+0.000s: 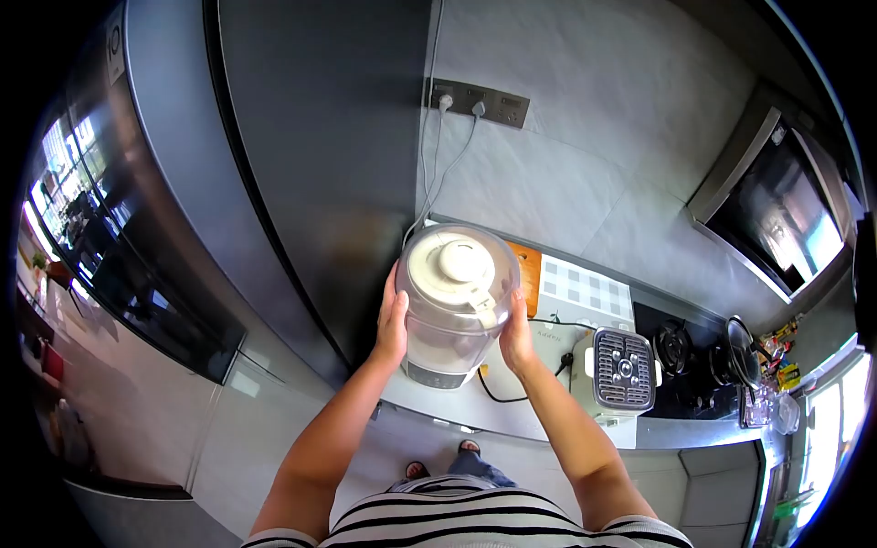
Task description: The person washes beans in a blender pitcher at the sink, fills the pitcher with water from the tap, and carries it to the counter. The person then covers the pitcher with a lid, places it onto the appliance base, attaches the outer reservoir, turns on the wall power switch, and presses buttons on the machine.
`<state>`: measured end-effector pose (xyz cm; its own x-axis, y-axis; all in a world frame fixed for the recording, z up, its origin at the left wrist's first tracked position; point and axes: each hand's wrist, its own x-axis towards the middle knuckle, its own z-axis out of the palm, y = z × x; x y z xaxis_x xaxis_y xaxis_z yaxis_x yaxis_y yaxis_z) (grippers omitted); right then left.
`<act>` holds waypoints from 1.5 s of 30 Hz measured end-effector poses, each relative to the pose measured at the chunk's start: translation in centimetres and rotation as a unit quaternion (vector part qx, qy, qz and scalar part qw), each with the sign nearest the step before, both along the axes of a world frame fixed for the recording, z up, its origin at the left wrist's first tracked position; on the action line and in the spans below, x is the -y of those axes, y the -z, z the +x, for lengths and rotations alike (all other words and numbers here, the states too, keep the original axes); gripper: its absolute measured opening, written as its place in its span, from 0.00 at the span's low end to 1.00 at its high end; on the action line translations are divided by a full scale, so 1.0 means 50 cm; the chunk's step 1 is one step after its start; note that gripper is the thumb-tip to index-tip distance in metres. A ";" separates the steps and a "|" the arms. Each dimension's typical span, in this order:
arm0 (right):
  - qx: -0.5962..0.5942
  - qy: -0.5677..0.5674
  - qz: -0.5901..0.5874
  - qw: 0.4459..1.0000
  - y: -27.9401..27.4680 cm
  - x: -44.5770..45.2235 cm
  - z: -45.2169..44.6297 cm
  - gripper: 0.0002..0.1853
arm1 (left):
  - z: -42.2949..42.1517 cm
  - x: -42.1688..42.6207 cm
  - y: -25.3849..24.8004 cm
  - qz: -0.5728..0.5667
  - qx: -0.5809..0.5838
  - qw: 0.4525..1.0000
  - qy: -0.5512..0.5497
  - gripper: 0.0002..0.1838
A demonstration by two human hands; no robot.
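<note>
In the head view, a round countertop cooker (437, 352) has a clear plastic body or cover around a white lid (461, 265) with a round knob. A dark panel shows low on its front. My left hand (393, 321) presses its palm and fingers against the left side, thumb upward. On the opposite side my right hand (517, 338) grips the clear wall, its far fingers hidden behind it. Whether the cooker rests on the white counter (512, 411) or is held above it, I cannot tell.
Right of the cooker stands a white appliance with a black grill plate (624, 368). A black plug (565, 360) and cord lie between them. Behind are a wooden board (527, 274) and checked mat (585, 290). A gas stove (681, 352) is farther right; a tall dark cabinet (320, 137) borders the left.
</note>
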<state>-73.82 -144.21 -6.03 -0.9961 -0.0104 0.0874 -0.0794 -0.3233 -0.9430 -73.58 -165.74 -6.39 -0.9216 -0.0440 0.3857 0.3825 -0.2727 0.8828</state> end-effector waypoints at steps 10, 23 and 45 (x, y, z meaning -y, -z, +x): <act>-0.029 0.005 0.058 0.998 -0.065 0.004 -0.010 0.40 | -0.001 0.005 0.008 -0.010 0.001 1.000 0.006 0.40; -0.072 -0.047 0.161 0.983 -0.078 -0.063 -0.049 0.38 | -0.039 0.041 -0.055 0.004 0.024 0.999 -0.040 0.37; -0.182 0.086 0.762 0.615 -0.256 -0.022 -0.742 0.54 | -0.656 -0.161 -0.306 -0.642 0.061 0.763 -0.045 0.41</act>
